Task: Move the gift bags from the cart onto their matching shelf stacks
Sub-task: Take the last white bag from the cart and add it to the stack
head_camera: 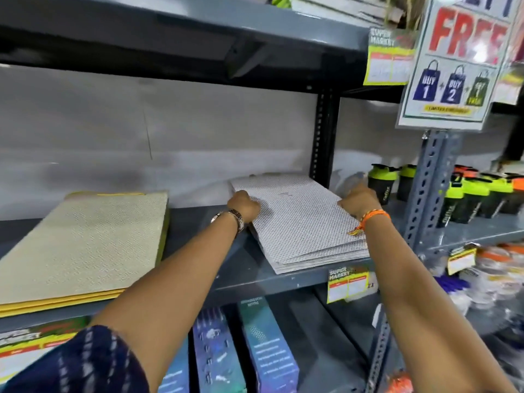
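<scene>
A stack of flat white gift bags with small dark dots (300, 222) lies on the grey shelf (232, 276), right of centre. My left hand (245, 207) rests on the stack's left edge with fingers curled over it. On the right edge lies my right hand (360, 201), fingers pressed against the bags. Both arms reach forward from below. A second stack, cream bags with yellow edges (85, 245), lies flat at the shelf's left. The cart is out of view.
A black upright post (323, 137) stands behind the dotted stack. Green and orange shaker bottles (465, 194) fill the shelf to the right, past a grey perforated upright (428, 188). A promo sign (453, 63) hangs above. Boxed goods (263, 350) stand below.
</scene>
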